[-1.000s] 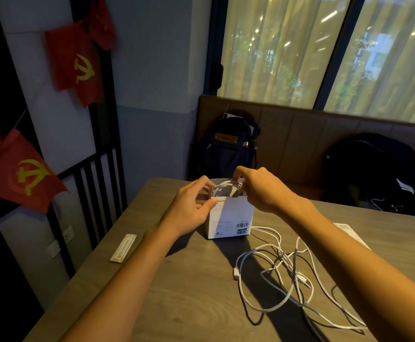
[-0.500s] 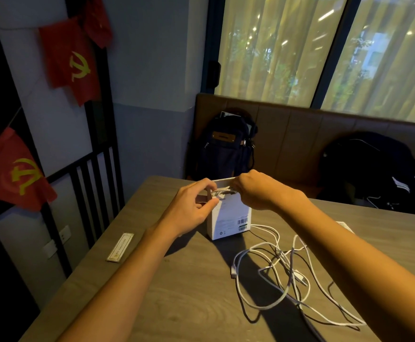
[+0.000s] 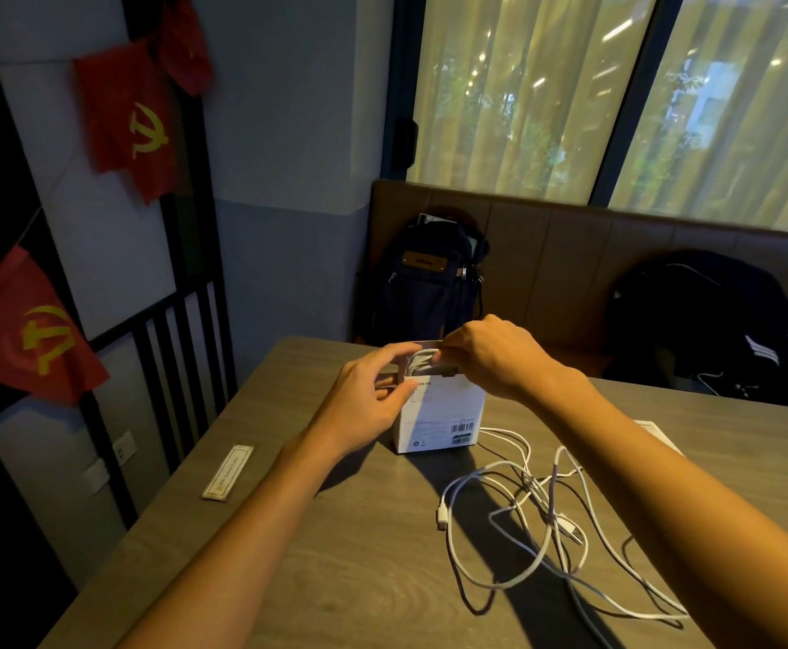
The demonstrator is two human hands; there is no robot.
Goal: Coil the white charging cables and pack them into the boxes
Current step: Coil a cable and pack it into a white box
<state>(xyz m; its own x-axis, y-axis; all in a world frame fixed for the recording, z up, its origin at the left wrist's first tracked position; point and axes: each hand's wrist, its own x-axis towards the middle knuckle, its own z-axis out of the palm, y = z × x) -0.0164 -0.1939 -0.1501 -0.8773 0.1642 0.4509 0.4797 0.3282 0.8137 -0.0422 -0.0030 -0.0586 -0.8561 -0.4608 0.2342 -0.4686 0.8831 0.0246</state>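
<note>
The left hand [image 3: 373,395] grips the white box [image 3: 438,419] at its rim; the right hand [image 3: 490,358] pinches a coiled cable [image 3: 422,360] beneath its fingertips, inside the mouth. Released early, the coil could spring out.

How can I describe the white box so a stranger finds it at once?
On the wooden table, find where the left hand and right hand meet. The box stands upright there, top open. Unlike the loose cables beside it, it bears a barcode.
</note>
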